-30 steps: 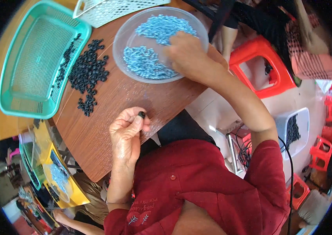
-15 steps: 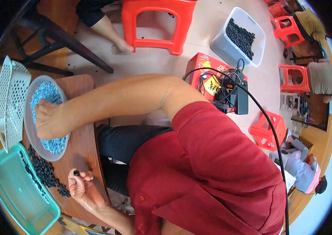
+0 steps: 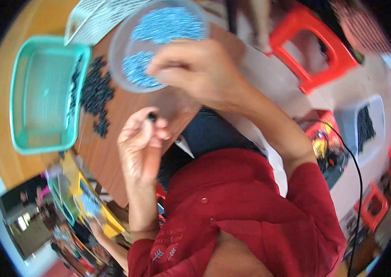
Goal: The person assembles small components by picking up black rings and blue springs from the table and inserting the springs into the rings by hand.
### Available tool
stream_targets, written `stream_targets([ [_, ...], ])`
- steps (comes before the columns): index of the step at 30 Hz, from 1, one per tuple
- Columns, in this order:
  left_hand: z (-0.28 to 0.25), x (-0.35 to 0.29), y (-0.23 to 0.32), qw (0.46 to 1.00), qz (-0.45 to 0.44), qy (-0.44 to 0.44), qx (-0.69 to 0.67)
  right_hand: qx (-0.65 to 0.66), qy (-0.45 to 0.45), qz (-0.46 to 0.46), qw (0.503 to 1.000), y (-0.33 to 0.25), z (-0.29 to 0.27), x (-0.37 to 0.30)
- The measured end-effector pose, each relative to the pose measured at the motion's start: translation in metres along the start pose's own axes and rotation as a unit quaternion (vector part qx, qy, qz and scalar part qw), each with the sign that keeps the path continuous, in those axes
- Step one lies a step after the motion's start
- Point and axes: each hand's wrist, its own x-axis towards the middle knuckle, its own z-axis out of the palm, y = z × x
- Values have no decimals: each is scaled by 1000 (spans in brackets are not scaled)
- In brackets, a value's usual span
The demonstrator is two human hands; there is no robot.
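Note:
My left hand (image 3: 140,147) is raised over the wooden board, its thumb and fingers pinching a small round black part (image 3: 152,117). Blurred by motion, my right hand (image 3: 195,69) hangs at the near edge of a translucent plastic bowl (image 3: 117,62). Its fingertips are drawn together; whether something tiny is between them I cannot make out. Shiny blue small pieces (image 3: 167,25) lie in the bowl in two patches. Left of the bowl, a heap of small black parts (image 3: 96,92) rests on the board (image 3: 103,159), beside a green plastic basket (image 3: 17,101).
A white perforated basket (image 3: 96,21) adjoins the bowl. Rightward are a red stool (image 3: 292,69), a bin (image 3: 345,115) of black parts and a hanging black cable (image 3: 359,184). At lower left, another person's arm (image 3: 112,244) is near a yellow tray (image 3: 114,221).
My view has turned, shifting the whole scene. My right hand has come up from the blue pieces to the bowl's near side, closer to my left hand, which keeps its black part.

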Motion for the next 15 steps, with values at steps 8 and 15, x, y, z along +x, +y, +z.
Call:
stream_targets([
  [8,-22,-17,6,996,55,46,-49,173,-49,108,978,-19,57,-30],
  [15,-36,-23,12,990,85,98,-58,59,-39,-10,997,-15,90,-28],
])
